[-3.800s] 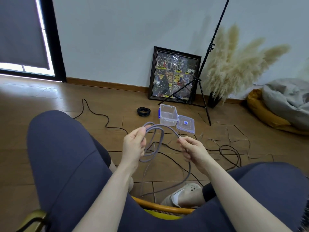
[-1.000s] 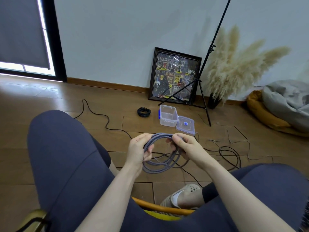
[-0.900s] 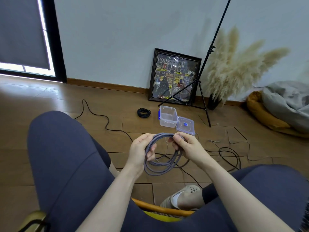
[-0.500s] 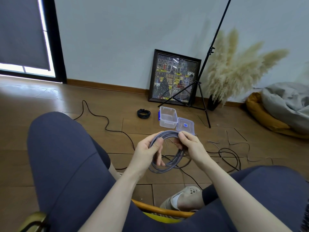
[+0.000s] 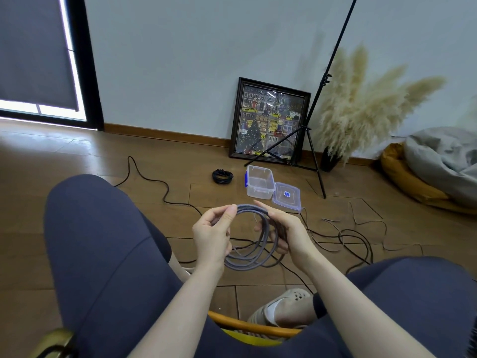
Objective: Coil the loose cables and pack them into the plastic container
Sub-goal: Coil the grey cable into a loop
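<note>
We hold the grey cable (image 5: 251, 244) coiled, left hand (image 5: 210, 235) and right hand (image 5: 286, 232) each in a closed grip; plastic container (image 5: 259, 181) on the floor looks empty, black cables (image 5: 356, 239) still loose.

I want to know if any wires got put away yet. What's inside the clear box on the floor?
The clear box looks empty: its see-through walls show only the floor. Its lid lies beside it, and a coiled black cable sits outside, left of it.
</note>
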Action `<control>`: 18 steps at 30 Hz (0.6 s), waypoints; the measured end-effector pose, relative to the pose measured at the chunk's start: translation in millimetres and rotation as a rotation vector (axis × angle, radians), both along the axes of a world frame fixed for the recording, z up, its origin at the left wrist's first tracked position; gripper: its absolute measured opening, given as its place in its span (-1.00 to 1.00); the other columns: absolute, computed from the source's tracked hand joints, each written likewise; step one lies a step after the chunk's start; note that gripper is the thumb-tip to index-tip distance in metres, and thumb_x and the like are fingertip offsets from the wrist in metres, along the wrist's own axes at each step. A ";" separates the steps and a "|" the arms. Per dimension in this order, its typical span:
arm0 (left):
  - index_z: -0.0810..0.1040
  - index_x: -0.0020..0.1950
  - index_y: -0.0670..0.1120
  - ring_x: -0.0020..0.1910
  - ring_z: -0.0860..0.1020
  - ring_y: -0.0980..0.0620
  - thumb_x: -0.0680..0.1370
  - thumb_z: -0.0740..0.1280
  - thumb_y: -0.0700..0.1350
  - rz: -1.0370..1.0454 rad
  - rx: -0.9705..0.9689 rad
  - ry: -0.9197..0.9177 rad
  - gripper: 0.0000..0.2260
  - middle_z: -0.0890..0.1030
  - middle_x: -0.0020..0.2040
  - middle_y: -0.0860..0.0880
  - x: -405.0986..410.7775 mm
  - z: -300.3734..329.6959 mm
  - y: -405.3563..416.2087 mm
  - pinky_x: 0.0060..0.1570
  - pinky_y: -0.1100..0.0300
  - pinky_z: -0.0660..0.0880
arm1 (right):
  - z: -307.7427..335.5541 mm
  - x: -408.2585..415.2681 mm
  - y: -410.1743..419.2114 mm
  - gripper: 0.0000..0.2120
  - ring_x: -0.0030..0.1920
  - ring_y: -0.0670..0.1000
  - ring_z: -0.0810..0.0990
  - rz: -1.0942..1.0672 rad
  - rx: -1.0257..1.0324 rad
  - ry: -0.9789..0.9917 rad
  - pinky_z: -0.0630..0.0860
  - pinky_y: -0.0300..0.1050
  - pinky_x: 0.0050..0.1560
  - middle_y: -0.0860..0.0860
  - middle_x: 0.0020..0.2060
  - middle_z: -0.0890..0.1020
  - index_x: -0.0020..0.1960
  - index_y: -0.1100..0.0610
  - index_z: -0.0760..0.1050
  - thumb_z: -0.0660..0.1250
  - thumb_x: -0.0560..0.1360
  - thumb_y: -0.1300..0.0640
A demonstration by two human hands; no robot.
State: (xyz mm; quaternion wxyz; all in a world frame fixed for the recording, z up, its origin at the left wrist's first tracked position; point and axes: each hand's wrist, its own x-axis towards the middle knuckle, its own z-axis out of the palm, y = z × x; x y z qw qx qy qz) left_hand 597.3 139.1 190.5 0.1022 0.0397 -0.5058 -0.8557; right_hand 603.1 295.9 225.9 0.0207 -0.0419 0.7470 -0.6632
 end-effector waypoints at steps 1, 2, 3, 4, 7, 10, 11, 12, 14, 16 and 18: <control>0.67 -0.10 -0.08 -0.62 0.26 0.13 0.52 0.45 -0.11 0.004 0.023 -0.010 -0.94 0.43 -0.46 -0.01 0.1 0.1 0.3 -0.66 0.32 0.20 | -1.6 -0.7 -1.9 -0.63 -0.58 -0.11 0.17 -0.023 -0.003 -0.007 0.04 -0.27 -0.55 0.12 -0.21 0.61 0.28 -0.09 0.55 0.06 0.64 0.12; 0.67 -0.11 -0.10 -0.62 0.27 0.13 0.51 0.45 -0.12 0.007 0.041 -0.017 -0.94 0.43 -0.45 -0.01 0.0 0.3 0.5 -0.66 0.31 0.20 | -3.2 -1.3 -3.9 -0.63 -0.58 -0.12 0.18 -0.045 -0.005 -0.013 0.06 -0.30 -0.57 0.11 -0.24 0.60 0.27 -0.09 0.56 0.06 0.64 0.13; 0.66 -0.12 -0.12 -0.62 0.27 0.13 0.51 0.46 -0.13 0.011 0.055 -0.022 -0.93 0.43 -0.45 -0.02 -0.1 0.1 0.6 -0.66 0.32 0.20 | -4.5 -1.8 -5.7 -0.63 -0.58 -0.12 0.19 -0.060 0.001 -0.017 0.07 -0.31 -0.58 0.10 -0.26 0.59 0.25 -0.08 0.58 0.06 0.63 0.14; 0.65 -0.13 -0.13 -0.62 0.26 0.12 0.51 0.46 -0.14 0.017 0.069 -0.027 -0.92 0.43 -0.45 -0.02 0.0 -0.2 0.6 -0.66 0.32 0.20 | -5.1 -2.3 -7.6 -0.63 -0.58 -0.12 0.20 -0.071 0.017 -0.014 0.09 -0.31 -0.58 0.08 -0.29 0.57 0.21 -0.04 0.60 0.06 0.63 0.15; 0.60 -0.15 -0.18 -0.63 0.24 0.12 0.52 0.45 -0.16 0.037 0.136 -0.040 -0.89 0.41 -0.45 -0.03 1.4 0.3 1.1 -0.66 0.32 0.17 | -2.2 -5.6 -12.8 -0.65 -0.55 -0.14 0.28 -0.072 0.142 0.023 0.18 -0.30 -0.53 0.03 -0.38 0.49 0.02 0.13 0.62 0.05 0.64 0.18; 0.58 -0.16 -0.20 -0.64 0.23 0.12 0.53 0.44 -0.16 0.063 0.179 -0.048 -0.86 0.41 -0.47 -0.03 1.9 2.3 0.4 -0.66 0.32 0.16 | -0.8 -6.6 -16.7 -0.67 -0.39 -0.08 0.41 -0.071 0.351 0.085 0.32 -0.15 -0.26 -0.03 -0.39 0.47 -0.15 0.14 0.50 0.04 0.66 0.13; 0.57 -0.16 -0.20 -0.63 0.23 0.12 0.53 0.44 -0.15 0.071 0.181 -0.053 -0.86 0.41 -0.47 -0.02 2.1 3.3 0.3 -0.66 0.32 0.16 | -2.2 -6.4 -17.0 -0.67 -0.32 -0.04 0.42 -0.071 0.418 0.114 0.34 -0.07 -0.18 -0.04 -0.39 0.47 -0.17 0.14 0.46 0.04 0.67 0.11; 0.57 -0.16 -0.20 -0.63 0.23 0.13 0.53 0.44 -0.15 0.080 0.181 -0.056 -0.85 0.41 -0.47 -0.02 2.0 4.1 0.6 -0.66 0.32 0.15 | -4.3 -5.4 -16.9 -0.67 -0.30 -0.01 0.42 -0.066 0.469 0.140 0.35 -0.03 -0.15 -0.04 -0.39 0.47 -0.18 0.14 0.43 0.03 0.68 0.09; 0.55 -0.15 -0.21 -0.63 0.23 0.13 0.54 0.44 -0.14 0.096 0.188 -0.070 -0.84 0.40 -0.48 -0.01 1.9 4.7 2.5 -0.66 0.32 0.14 | -9.9 -4.1 -16.5 -0.68 -0.32 -0.04 0.42 -0.053 0.531 0.163 0.36 -0.01 -0.14 -0.05 -0.40 0.45 -0.19 0.12 0.38 0.03 0.68 0.09; 0.54 -0.13 -0.21 -0.63 0.23 0.13 0.55 0.43 -0.13 0.110 0.197 -0.094 -0.83 0.40 -0.47 -0.01 1.8 4.6 4.6 -0.66 0.32 0.13 | -14.3 -2.4 -16.8 -0.70 -0.35 -0.12 0.43 -0.049 0.576 0.154 0.40 0.02 -0.12 -0.09 -0.38 0.45 -0.21 0.07 0.34 0.04 0.68 0.08; 0.54 -0.11 -0.22 -0.62 0.23 0.13 0.55 0.41 -0.12 0.110 0.178 -0.098 -0.83 0.39 -0.46 -0.02 2.3 3.6 5.5 -0.66 0.31 0.14 | -18.1 -0.8 -16.2 -0.71 -0.31 -0.12 0.46 -0.031 0.623 0.162 0.46 0.06 -0.09 -0.09 -0.33 0.47 -0.21 0.02 0.31 0.04 0.68 0.07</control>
